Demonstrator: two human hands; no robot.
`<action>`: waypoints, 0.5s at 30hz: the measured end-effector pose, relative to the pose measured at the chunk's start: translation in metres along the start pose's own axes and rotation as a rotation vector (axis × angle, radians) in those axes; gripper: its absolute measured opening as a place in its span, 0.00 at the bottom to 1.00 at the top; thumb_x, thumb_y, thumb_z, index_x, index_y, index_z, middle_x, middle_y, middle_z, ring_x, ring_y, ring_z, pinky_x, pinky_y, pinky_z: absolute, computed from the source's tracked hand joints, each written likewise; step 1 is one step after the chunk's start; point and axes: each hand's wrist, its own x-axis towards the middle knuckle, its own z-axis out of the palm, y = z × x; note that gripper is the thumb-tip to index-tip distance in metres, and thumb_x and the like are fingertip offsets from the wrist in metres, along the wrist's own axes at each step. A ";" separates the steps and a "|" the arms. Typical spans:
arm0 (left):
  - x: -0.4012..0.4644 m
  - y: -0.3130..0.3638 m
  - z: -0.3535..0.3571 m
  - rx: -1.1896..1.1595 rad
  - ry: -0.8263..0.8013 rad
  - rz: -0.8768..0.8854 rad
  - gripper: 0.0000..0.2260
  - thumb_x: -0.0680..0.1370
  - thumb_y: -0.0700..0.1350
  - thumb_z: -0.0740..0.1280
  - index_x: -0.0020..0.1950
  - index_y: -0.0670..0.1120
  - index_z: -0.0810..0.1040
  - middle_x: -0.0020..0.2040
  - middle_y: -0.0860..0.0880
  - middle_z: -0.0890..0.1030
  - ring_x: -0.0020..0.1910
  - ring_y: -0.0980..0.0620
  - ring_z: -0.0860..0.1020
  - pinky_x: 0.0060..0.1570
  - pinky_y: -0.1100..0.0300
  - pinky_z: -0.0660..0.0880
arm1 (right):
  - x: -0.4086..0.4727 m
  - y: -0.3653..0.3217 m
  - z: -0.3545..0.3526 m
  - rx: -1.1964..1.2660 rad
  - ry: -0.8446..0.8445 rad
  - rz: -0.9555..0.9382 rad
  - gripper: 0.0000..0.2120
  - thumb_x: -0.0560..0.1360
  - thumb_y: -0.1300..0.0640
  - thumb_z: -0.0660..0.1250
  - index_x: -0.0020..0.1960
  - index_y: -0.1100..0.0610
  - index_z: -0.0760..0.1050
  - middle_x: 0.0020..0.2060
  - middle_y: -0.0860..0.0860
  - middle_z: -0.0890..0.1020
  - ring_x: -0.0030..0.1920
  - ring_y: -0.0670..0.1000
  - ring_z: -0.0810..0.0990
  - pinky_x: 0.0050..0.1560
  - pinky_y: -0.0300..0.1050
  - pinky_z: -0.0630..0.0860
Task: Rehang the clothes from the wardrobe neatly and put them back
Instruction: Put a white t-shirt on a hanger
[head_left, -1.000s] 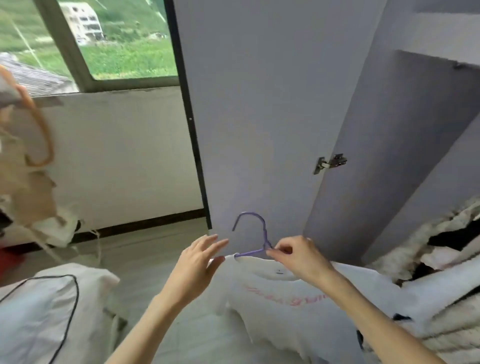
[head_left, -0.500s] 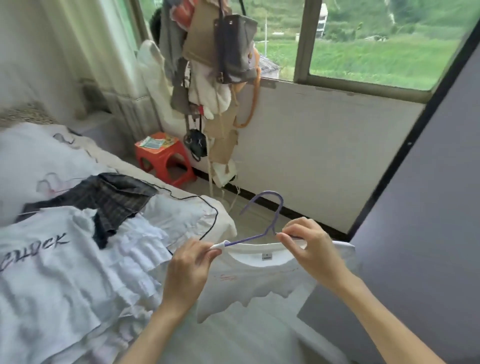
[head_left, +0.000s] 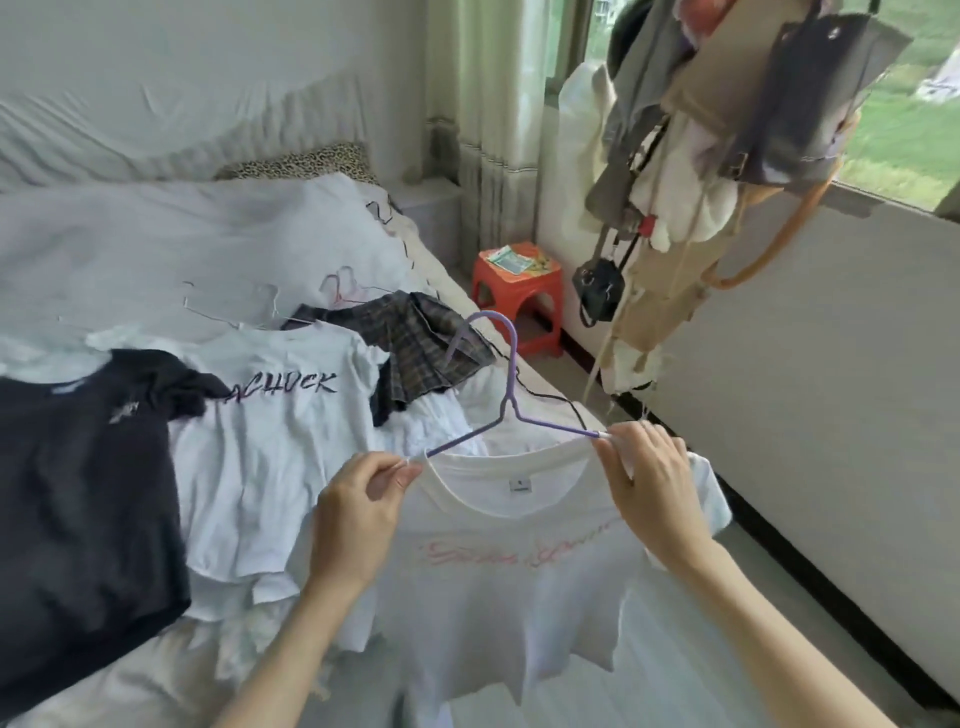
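White T-shirt (head_left: 509, 571) hanging on purple hanger (head_left: 506, 410), just off the bed's (head_left: 156, 244) near right edge, over bare floor (head_left: 727, 649). Left hand (head_left: 358, 514) pinching the shirt's shoulder at the hanger's left end; right hand (head_left: 654, 488) clenched on the shoulder at the right end. Both palms turned inward, forearms raised. More clothes (head_left: 270, 426) spread along the bed's near edge. Red stool (head_left: 519, 296) well beyond.

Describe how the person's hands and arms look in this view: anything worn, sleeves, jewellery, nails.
Both forearms are bare as far as the frame shows: no sleeves or cuffs come into view. The left hand and right hand carry no gloves, and no rings, watch or bracelets show on the visible sides. The fingernails look short, with no strong polish colour; finer detail is blurred.
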 end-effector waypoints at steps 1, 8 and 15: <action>0.011 -0.007 -0.003 0.006 0.019 0.003 0.05 0.71 0.48 0.71 0.39 0.50 0.77 0.38 0.57 0.78 0.40 0.63 0.76 0.40 0.75 0.67 | 0.013 -0.005 0.012 0.010 -0.006 -0.014 0.17 0.77 0.47 0.53 0.42 0.57 0.75 0.38 0.50 0.78 0.40 0.56 0.76 0.42 0.44 0.59; 0.110 -0.063 -0.004 0.029 0.027 0.017 0.06 0.74 0.45 0.67 0.45 0.43 0.79 0.40 0.60 0.77 0.43 0.67 0.75 0.43 0.76 0.68 | 0.132 -0.029 0.091 0.062 0.053 -0.054 0.17 0.75 0.45 0.57 0.41 0.56 0.77 0.38 0.48 0.79 0.40 0.54 0.74 0.45 0.39 0.57; 0.220 -0.109 0.007 0.077 0.010 -0.011 0.04 0.75 0.39 0.67 0.45 0.38 0.79 0.40 0.53 0.78 0.40 0.63 0.75 0.42 0.80 0.65 | 0.263 -0.039 0.168 0.091 -0.074 -0.094 0.09 0.75 0.52 0.67 0.44 0.58 0.79 0.42 0.50 0.81 0.45 0.55 0.73 0.46 0.41 0.56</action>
